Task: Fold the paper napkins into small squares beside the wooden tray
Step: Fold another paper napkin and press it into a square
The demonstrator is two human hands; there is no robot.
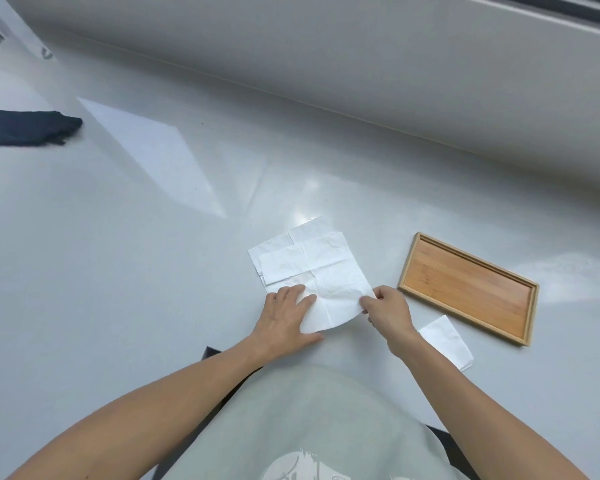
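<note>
Count: one wooden tray (465, 289), one folded napkin square (447, 341), one napkin being worked (329, 271), plus more napkin sheets under it; edges of at least two show at its far and left sides, exact number I cannot tell.

The worked napkin is thin white paper, soft, wrinkled, with a cross of crease lines. It lies on the pale grey glossy surface (136, 271) just left of the tray, not touching it. Its near edge is lifted and curls over toward you.

Your left hand (284, 317) lies flat, fingers spread, pressing the napkin's near left part down; the curled edge rests against that hand.

Your right hand (388, 310) pinches the napkin's near right corner between thumb and fingers, closed on the paper.

The tray is a shallow rectangle, light wood with visible grain and a raised rim, nothing in it, angled across the surface on the right.

The folded square sits near the tray's near left edge, just beside it, partly hidden by your right wrist.

One dark cloth item (25, 128) lies far left, well apart.
</note>
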